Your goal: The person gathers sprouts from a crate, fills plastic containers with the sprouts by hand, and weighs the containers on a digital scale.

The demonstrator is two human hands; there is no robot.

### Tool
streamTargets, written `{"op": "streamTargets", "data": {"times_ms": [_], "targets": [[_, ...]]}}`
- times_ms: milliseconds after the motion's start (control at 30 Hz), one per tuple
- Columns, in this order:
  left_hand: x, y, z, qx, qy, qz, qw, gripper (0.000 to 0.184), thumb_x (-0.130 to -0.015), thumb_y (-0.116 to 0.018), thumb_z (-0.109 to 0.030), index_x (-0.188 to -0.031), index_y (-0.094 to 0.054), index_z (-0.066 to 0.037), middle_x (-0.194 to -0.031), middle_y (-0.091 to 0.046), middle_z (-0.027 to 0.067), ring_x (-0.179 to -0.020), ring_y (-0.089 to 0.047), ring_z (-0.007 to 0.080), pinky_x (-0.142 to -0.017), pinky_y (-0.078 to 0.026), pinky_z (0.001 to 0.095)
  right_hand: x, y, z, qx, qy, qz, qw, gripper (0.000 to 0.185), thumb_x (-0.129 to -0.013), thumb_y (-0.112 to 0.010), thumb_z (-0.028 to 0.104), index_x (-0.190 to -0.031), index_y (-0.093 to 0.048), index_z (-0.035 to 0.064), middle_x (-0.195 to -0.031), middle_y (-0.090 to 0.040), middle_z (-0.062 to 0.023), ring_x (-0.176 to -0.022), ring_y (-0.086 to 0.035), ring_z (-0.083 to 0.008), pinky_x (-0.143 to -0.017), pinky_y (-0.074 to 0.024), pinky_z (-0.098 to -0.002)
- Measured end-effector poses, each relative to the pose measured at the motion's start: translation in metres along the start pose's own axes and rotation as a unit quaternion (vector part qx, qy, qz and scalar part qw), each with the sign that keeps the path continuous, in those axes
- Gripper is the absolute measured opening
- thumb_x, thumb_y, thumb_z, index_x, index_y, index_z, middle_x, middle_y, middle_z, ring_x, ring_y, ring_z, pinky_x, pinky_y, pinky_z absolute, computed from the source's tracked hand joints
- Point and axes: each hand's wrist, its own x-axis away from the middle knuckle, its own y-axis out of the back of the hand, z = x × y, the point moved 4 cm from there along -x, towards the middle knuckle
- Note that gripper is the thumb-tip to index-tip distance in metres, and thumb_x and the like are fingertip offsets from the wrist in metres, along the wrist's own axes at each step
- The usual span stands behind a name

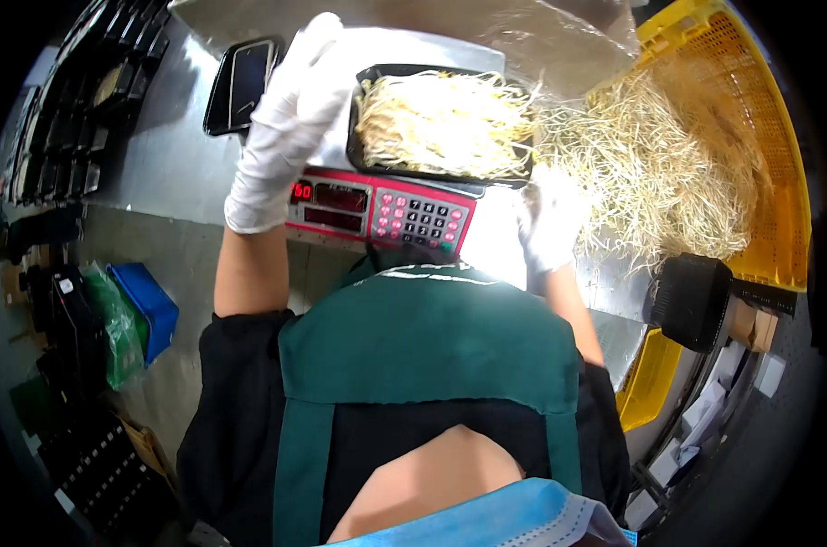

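Observation:
A black tray (351,150) heaped with pale bean sprouts (445,123) sits on the pan of a red digital scale (377,211), whose display glows with red digits. My left hand (297,109), in a white glove, is beside the tray's left end with its fingers stretched out and nothing visible in them. White-gloved as well, my right hand (552,223) is just below the tray's lower right corner, near the loose sprouts. Bright glare washes out its fingers, so I cannot tell whether they hold anything or touch the tray.
Loose sprouts (660,173) spill from a tipped yellow crate (776,173) on the right. A phone (249,77) lies in a black tray at the upper left. Stacked black trays (67,137) stand far left; a black container (692,301) is at the table's right edge.

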Motion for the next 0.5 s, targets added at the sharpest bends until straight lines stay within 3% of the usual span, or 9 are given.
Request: {"op": "streamTargets", "data": {"times_ms": [67,100,167,200,267,300,333,400,500], "targets": [[0.006,0.025,0.019,0.098,0.12,-0.065,0.986,0.051,-0.093,-0.059,-0.019,-0.137,-0.041,0.002,-0.135,-0.049,0.0134,-0.123,-0.048,0.0213,-0.106,-0.035,0.0315,-0.029,0.012,-0.039,0.019,-0.094,-0.057,0.994,0.08,-0.072,-0.07,0.043,-0.142,-0.039,0.0194,-0.146,-0.035,-0.0181,-0.134,-0.031,-0.0374,-0.109,-0.0194,-0.0568],[0.011,0.039,0.032,0.05,0.138,-0.082,0.986,0.047,-0.097,-0.051,-0.02,-0.136,-0.042,0.003,-0.135,-0.05,0.0119,-0.126,-0.046,0.0194,-0.109,-0.032,0.0309,-0.034,0.017,-0.059,0.007,-0.041,-0.09,0.995,0.085,-0.073,-0.071,0.044,-0.144,-0.034,0.0137,-0.148,-0.033,-0.0189,-0.136,-0.029,-0.0379,-0.111,-0.0186,-0.0534],[0.016,0.053,0.029,0.023,0.192,-0.11,0.975,0.047,-0.096,-0.055,-0.023,-0.134,-0.045,0.003,-0.132,-0.052,0.0115,-0.124,-0.048,0.0182,-0.108,-0.033,0.0293,-0.052,0.066,-0.05,-0.249,-0.012,-0.125,0.96,0.073,-0.085,-0.067,0.026,-0.144,-0.031,0.0013,-0.148,-0.033,-0.0181,-0.136,-0.031,-0.0345,-0.112,-0.0239,-0.0429],[0.015,0.05,0.022,0.018,0.216,-0.118,0.969,0.048,-0.095,-0.056,-0.025,-0.133,-0.046,0.003,-0.131,-0.052,0.0115,-0.123,-0.048,0.0182,-0.108,-0.033,0.0292,-0.058,0.052,-0.059,-0.524,-0.038,-0.207,0.826,0.062,-0.09,-0.061,0.025,-0.141,-0.036,0.0004,-0.143,-0.041,-0.0166,-0.13,-0.042,-0.0303,-0.109,-0.0306,-0.0425],[0.021,0.033,0.033,-0.009,0.064,-0.054,0.996,0.049,-0.095,-0.056,-0.026,-0.133,-0.047,0.001,-0.133,-0.051,0.0111,-0.121,-0.049,0.019,-0.106,-0.036,0.0309,-0.079,0.094,-0.007,-0.64,-0.112,-0.22,0.727,0.059,-0.092,-0.058,0.023,-0.141,-0.034,-0.0003,-0.141,-0.044,-0.014,-0.128,-0.044,-0.0257,-0.109,-0.0322,-0.0375],[0.008,0.005,0.013,0.085,0.05,0.001,0.995,0.051,-0.091,-0.061,-0.02,-0.136,-0.045,-0.002,-0.133,-0.052,0.0131,-0.112,-0.055,0.02,-0.099,-0.042,0.0314,-0.096,0.097,0.006,-0.61,-0.039,-0.202,0.765,0.057,-0.093,-0.057,0.024,-0.14,-0.036,-0.0005,-0.139,-0.046,-0.0154,-0.127,-0.044,-0.0256,-0.108,-0.034,-0.0372],[-0.004,-0.014,-0.015,-0.308,-0.055,0.065,0.947,0.057,-0.089,-0.063,-0.029,-0.136,-0.045,-0.003,-0.138,-0.046,0.0143,-0.129,-0.042,0.0233,-0.108,-0.032,0.0336,-0.11,0.098,0.021,-0.566,0.004,-0.167,0.807,0.056,-0.092,-0.056,0.026,-0.139,-0.038,0.0005,-0.137,-0.048,-0.0151,-0.126,-0.045,-0.0258,-0.107,-0.0353,-0.0374],[0.001,-0.059,-0.008,-0.187,-0.127,0.087,0.97,0.062,-0.085,-0.065,-0.034,-0.136,-0.044,-0.007,-0.134,-0.049,0.0148,-0.125,-0.043,0.0309,-0.108,-0.029,0.0401,-0.128,0.1,0.057,-0.463,0.064,-0.085,0.88,0.054,-0.091,-0.057,0.031,-0.136,-0.044,0.0038,-0.133,-0.052,-0.0129,-0.122,-0.049,-0.0265,-0.105,-0.0374,-0.0384],[-0.001,-0.088,-0.007,-0.303,-0.103,0.158,0.934,0.07,-0.079,-0.066,-0.042,-0.136,-0.045,-0.008,-0.134,-0.05,0.0125,-0.123,-0.045,0.0303,-0.106,-0.026,0.0482,-0.117,0.086,0.091,-0.205,0.115,-0.07,0.969,0.047,-0.09,-0.054,0.025,-0.129,-0.049,0.0001,-0.124,-0.055,-0.0193,-0.112,-0.053,-0.035,-0.098,-0.0412,-0.04]]}}
